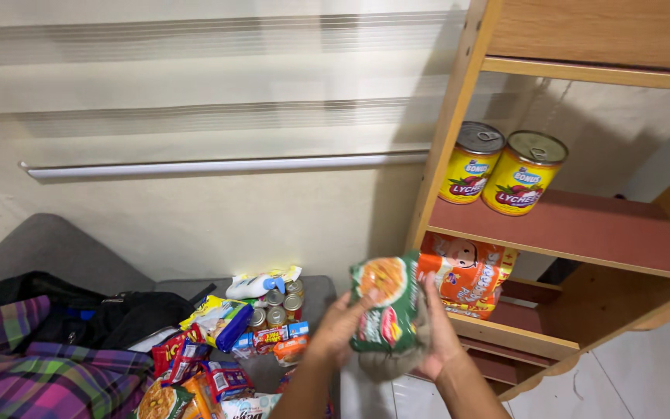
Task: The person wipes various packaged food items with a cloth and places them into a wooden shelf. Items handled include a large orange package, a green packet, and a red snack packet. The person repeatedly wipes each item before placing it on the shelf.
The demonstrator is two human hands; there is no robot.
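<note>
Two yellow cans [498, 171] stood side by side on the reddish middle shelf [583, 233] of the wooden rack [459, 101] at right, both upright and touching or nearly so. One shelf lower, an orange packet [467, 275] leaned at the left end. That was all the rack held; its top shelf showed only a bare underside.

Both hands were up in front of the rack's lower shelf. Left hand [339, 326] and right hand [437, 334] together grasped a green noodle packet [388, 306], fingers wrapped round its two sides, the packet held upright, just near of the orange packet and partly overlapping it in view. It rested on nothing yet.

Much remained on the floor at near left: a heap of goods [226, 349] with several small tins [277, 306] clustered together, a white pouch [256, 285] behind them, a blue-and-yellow bag [222, 322], red sachets [184, 357] and more noodle packets at the very near edge. Black bag [87, 310] and plaid cloth [32, 365] lay further left.

Judged from this: shelving barely begun, three items placed, one in hand, most of the heap untouched.
</note>
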